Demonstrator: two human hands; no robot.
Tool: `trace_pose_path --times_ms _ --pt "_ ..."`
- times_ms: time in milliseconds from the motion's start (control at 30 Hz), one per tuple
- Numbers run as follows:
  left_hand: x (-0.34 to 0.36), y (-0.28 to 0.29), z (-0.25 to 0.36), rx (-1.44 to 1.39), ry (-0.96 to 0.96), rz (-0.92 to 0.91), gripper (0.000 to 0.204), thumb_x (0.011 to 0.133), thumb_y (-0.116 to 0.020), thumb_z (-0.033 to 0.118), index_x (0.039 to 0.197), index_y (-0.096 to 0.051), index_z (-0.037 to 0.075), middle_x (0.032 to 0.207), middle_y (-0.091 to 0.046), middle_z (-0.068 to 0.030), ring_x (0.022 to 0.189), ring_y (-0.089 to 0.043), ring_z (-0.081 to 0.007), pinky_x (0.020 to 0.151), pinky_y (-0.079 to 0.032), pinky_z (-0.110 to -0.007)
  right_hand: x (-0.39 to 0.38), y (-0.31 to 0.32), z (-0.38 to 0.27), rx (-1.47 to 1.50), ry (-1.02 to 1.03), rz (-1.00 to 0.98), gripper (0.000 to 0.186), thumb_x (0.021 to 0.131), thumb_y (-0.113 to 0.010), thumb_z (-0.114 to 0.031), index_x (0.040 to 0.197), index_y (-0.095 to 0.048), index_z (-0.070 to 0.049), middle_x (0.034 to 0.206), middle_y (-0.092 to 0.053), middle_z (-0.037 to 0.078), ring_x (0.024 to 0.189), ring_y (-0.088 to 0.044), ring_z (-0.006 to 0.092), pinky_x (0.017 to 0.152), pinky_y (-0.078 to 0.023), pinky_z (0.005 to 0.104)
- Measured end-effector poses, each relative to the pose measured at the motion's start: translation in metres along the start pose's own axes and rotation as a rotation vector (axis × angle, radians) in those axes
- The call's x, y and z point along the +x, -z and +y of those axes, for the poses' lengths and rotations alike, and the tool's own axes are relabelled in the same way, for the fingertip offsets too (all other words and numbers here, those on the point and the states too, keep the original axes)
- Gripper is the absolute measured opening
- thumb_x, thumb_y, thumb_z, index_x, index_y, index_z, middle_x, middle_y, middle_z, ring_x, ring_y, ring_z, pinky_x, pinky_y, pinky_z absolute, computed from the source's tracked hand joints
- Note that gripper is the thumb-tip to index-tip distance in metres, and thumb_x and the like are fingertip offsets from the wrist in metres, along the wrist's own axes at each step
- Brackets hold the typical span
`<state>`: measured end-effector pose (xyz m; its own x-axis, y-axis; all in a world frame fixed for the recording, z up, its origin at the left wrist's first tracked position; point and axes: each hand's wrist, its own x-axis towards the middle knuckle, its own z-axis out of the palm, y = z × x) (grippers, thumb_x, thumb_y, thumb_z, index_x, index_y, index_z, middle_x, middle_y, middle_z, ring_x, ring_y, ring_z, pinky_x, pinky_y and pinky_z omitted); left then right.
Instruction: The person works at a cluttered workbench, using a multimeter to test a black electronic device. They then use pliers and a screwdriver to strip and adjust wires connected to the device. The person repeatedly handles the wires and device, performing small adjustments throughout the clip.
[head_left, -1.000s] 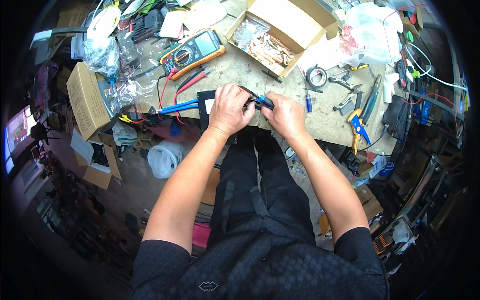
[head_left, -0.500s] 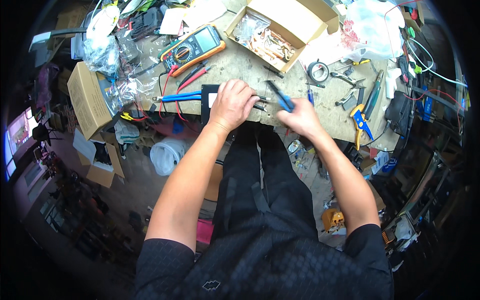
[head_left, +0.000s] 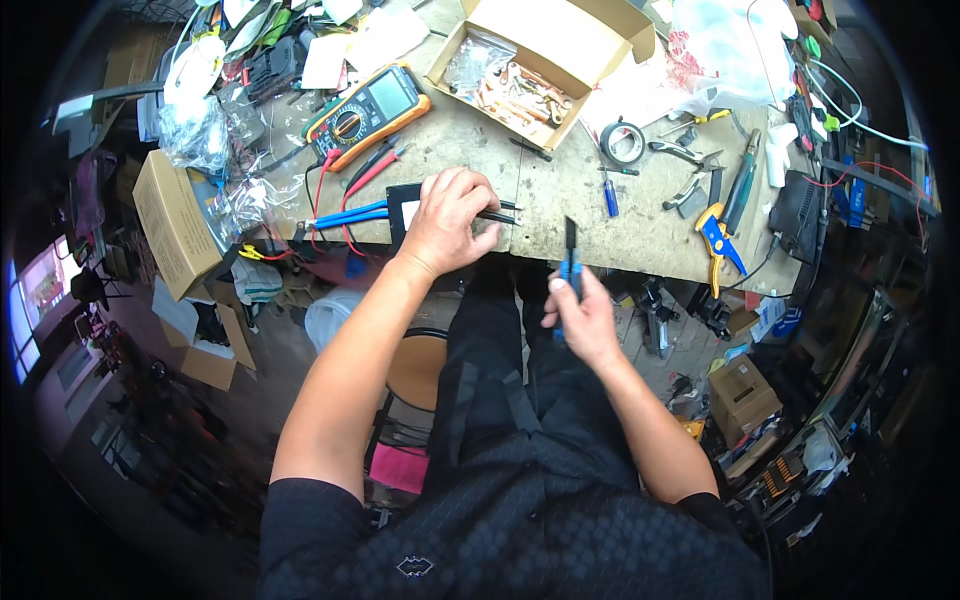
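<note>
Gripping a blue knife, blade away from the body, presumably for safety, the right hand hangs just short of the front edge of the worktop. At that edge the left hand closes over a black case, seemingly to steady it; blue cables lead left, dark wire ends jut right. A stretch of worktop between those ends and the blue screwdriver gives moving room; farther off lie a multimeter and open cardboard box.
</note>
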<state>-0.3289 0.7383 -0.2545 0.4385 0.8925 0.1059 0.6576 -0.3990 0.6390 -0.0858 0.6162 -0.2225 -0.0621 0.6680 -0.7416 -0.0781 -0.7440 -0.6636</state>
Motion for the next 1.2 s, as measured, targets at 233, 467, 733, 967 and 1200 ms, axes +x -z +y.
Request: trace_pose_path --times_ms 233,467,733,967,1200 --pt "-0.003 -0.009 -0.001 0.015 0.038 0.000 0.021 0.075 -0.087 0.013 0.090 -0.072 0.014 0.102 -0.065 -0.0036 0.106 -0.061 -0.0290 0.097 -0.044 -0.043 0.006 -0.046 0.015 -0.517 0.146 0.177 0.041 0.110 -0.055 -0.046 0.121 -0.065 -0.008 0.089 -0.073 0.023 0.087 -0.071 0.0480 0.077 -0.055 0.0535" --pt "-0.007 -0.014 0.007 0.096 0.054 0.065 0.017 0.076 -0.086 0.015 0.087 -0.074 0.016 0.092 -0.063 -0.0006 0.104 -0.062 -0.0266 0.099 -0.043 -0.044 0.016 -0.072 0.026 -0.488 0.114 0.208 0.042 0.113 -0.048 -0.045 0.120 -0.059 -0.004 0.100 -0.072 0.027 0.099 -0.068 0.0498 0.084 -0.053 0.0565" --pt "-0.006 -0.016 0.004 0.101 0.028 0.060 0.017 0.075 -0.087 0.016 0.087 -0.075 0.017 0.090 -0.064 0.0009 0.102 -0.062 -0.0253 0.098 -0.043 -0.044 0.023 -0.087 0.035 -0.451 0.129 0.264 0.042 0.114 -0.047 -0.041 0.116 -0.057 0.000 0.090 -0.068 0.028 0.089 -0.067 0.0504 0.079 -0.051 0.0560" --pt "-0.004 -0.019 0.005 0.109 0.056 0.074 0.015 0.073 -0.088 0.017 0.081 -0.074 0.017 0.089 -0.064 0.0010 0.101 -0.062 -0.0249 0.097 -0.043 -0.044 0.025 -0.091 0.033 -0.446 0.103 0.294 0.043 0.114 -0.046 -0.042 0.116 -0.057 0.000 0.091 -0.068 0.029 0.090 -0.067 0.0520 0.080 -0.051 0.0564" --pt "-0.005 -0.019 0.004 0.100 0.051 0.084 0.014 0.073 -0.088 0.018 0.080 -0.076 0.017 0.088 -0.063 0.0010 0.099 -0.062 -0.0249 0.096 -0.043 -0.043 0.025 -0.095 0.031 -0.410 0.042 0.292 0.045 0.113 -0.046 -0.049 0.120 -0.055 -0.005 0.098 -0.071 0.032 0.096 -0.067 0.0554 0.083 -0.051 0.0613"
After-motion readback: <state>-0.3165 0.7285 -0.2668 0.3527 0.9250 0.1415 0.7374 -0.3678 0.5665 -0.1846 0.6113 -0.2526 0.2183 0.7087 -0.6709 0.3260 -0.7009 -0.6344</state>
